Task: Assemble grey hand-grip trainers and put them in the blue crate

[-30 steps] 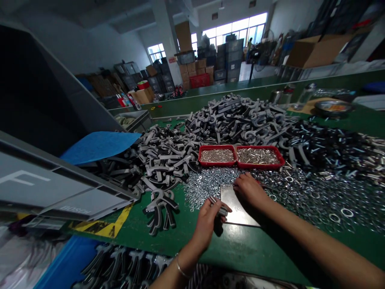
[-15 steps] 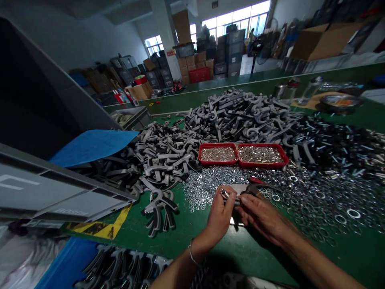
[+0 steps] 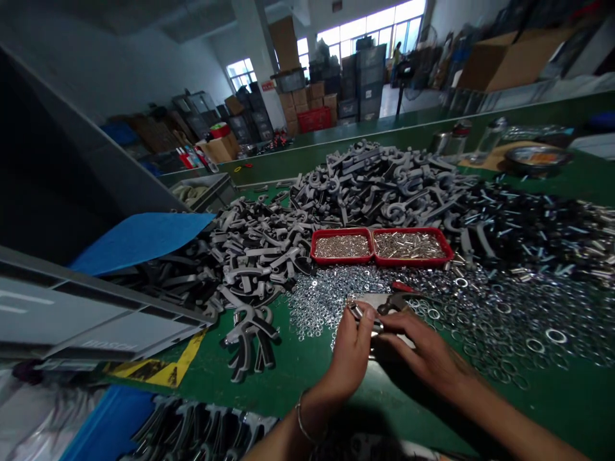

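Note:
My left hand [image 3: 353, 349] is closed around a small metal part with a ribbed, spring-like end [image 3: 355, 310]; its other end shows past the thumb. Close beside that end is my right hand [image 3: 430, 352], its thumb and fingers apart; whether a fingertip touches the part I cannot tell. Behind the hands lies a metal plate [image 3: 369, 299] with a dark, hammer-like tool [image 3: 396, 301] on it. Small nuts or washers [image 3: 319, 304] spread over the green table just beyond. To the left, several grey-and-black handles [image 3: 250, 339] lie in a small group.
Two red trays [image 3: 342, 259] of small metal pieces stand beyond the nuts. A big heap of grey handles [image 3: 369, 179] rises behind them. Larger rings [image 3: 535, 346] and black parts with metal pins [image 3: 519, 224] cover the right. A grey crate [image 3: 110, 326] borders the left.
The fingers of my right hand have come apart from their pinch at the part's end and drawn slightly away. My left hand still holds the part. The view has shifted slightly.

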The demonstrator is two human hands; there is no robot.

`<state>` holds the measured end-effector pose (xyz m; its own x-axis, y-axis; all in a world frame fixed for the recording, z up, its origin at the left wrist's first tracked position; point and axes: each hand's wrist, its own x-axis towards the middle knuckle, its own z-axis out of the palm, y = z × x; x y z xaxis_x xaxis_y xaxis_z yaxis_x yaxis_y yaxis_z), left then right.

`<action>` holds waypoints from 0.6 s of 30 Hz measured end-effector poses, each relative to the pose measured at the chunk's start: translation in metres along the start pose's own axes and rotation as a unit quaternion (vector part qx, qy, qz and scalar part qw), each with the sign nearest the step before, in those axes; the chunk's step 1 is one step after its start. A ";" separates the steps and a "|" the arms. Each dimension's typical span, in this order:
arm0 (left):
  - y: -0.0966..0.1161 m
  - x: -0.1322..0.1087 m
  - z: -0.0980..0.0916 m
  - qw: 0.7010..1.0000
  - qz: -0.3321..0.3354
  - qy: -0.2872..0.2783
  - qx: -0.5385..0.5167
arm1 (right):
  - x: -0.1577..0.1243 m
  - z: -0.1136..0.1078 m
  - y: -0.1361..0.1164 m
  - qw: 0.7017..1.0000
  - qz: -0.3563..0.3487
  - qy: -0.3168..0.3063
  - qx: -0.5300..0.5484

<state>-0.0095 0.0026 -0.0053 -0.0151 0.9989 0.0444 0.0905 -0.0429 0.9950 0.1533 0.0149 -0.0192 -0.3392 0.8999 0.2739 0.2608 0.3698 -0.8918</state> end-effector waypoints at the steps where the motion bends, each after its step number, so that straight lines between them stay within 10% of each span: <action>1: 0.002 0.000 0.000 1.000 -0.004 -0.010 -0.007 | -0.001 -0.002 0.001 0.997 -0.049 -0.008 -0.057; 8: -0.017 0.005 0.000 0.999 -0.047 0.006 -0.014 | -0.007 -0.041 0.026 0.975 -0.039 -0.120 -0.181; 13: -0.020 0.018 -0.007 0.997 -0.042 0.055 -0.023 | 0.009 -0.159 0.079 0.928 0.167 0.135 -0.306; 18: -0.016 0.016 0.013 0.997 -0.068 0.010 -0.044 | 0.043 -0.237 0.117 0.877 0.274 0.209 -0.334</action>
<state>0.0021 0.0191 -0.0215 -0.0405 0.9951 -0.0905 -0.0007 0.0906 0.9959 0.3838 0.1522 -0.0261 0.3274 0.9393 0.1027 0.7997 -0.2175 -0.5596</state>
